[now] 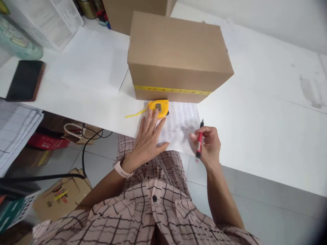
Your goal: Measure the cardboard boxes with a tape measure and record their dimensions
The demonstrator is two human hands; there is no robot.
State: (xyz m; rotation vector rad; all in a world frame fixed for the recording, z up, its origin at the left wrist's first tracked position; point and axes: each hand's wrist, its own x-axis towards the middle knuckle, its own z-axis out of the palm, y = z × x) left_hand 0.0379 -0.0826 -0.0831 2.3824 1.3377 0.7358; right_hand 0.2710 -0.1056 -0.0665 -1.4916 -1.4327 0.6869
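Paper sheet, columns of illegible writing, red pen in right fingers

White tabletop; pale tiled floor below; whitish wall, probably, beyond.

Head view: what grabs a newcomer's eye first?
The big cardboard box on the white table, filling the upper middle of the picture. Next, the bright yellow tape measure just in front of it, its strip sticking out toward the picture's left and the left hand reaching over it. Then the red-and-black pen in the right hand, by the printed paper's right edge.
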